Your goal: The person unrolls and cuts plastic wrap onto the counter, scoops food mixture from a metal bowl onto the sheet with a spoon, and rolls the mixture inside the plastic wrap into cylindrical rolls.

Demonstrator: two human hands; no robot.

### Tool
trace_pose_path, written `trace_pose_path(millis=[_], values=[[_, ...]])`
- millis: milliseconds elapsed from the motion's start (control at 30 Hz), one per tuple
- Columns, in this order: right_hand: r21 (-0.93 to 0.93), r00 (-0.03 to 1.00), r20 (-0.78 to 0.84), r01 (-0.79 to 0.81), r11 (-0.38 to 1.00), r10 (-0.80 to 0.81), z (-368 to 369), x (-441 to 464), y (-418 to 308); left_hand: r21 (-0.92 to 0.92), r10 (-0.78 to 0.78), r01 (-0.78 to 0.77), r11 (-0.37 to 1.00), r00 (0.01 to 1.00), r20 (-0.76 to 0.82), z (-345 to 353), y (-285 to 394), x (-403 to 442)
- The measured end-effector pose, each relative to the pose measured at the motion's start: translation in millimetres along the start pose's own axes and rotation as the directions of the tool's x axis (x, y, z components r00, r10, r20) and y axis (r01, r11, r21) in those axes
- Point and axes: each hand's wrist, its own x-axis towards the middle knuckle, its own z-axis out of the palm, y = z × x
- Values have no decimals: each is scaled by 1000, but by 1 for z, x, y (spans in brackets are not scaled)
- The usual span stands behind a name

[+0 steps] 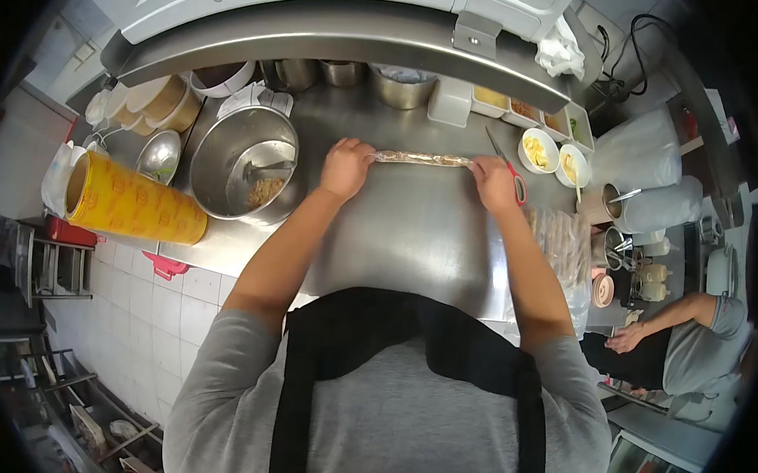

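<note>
A long, thin roll in clear plastic wrap is stretched level between my two hands above the steel counter. Closed fingers of my left hand pinch its left end. At the other end, my right hand grips the twisted plastic with its fingers closed. Just right of my right hand lie scissors with red handles. Flat plastic-wrapped packs are laid beside my right forearm. A large steel bowl holding some filling and a utensil stands left of my left hand.
A yellow film roll lies at the left, near a steel ladle. Two white bowls with yellow food stand at the back right, by ingredient containers. A steel shelf overhangs the back. Another person is at the far right.
</note>
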Motion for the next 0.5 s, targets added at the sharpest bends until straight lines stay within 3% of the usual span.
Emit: trace_pose_path(millis=[33, 100, 167, 200, 233, 267, 300, 333, 400, 500], values=[[120, 983, 115, -156, 980, 142, -20, -10, -15, -50, 6, -6, 999, 1000, -6, -16, 13, -7], [288, 857, 375, -471, 834, 354, -73, -37, -54, -221, -191, 256, 941, 941, 279, -67, 56, -33], [521, 782, 487, -618, 588, 390, -77, -91, -67, -206, -115, 210, 956, 911, 395, -86, 63, -79], [454, 792, 489, -589, 668, 366, -78, -108, -76, -200, -81, 189, 961, 888, 452, -91, 65, -93], [384, 799, 496, -554, 739, 341, -76, -122, -83, -130, -54, 106, 986, 933, 356, -82, 61, -106], [318, 931, 306, -298, 900, 200, -54, -139, -76, -51, -17, 31, 998, 965, 262, -64, 52, -126], [244, 944, 268, -259, 935, 192, -48, -143, -78, 36, 31, -38, 999, 985, 171, -53, 49, -140], [164, 958, 225, -218, 962, 179, -43, -144, -82, 125, 57, -80, 989, 983, 177, -50, 53, -144], [100, 970, 167, -195, 976, 177, -45, -142, -88, 26, 58, -63, 998, 986, 158, -56, 57, -145], [38, 996, 62, 56, 998, -58, -74, -137, -115, -51, 90, -84, 995, 986, 137, -71, 58, -147]])
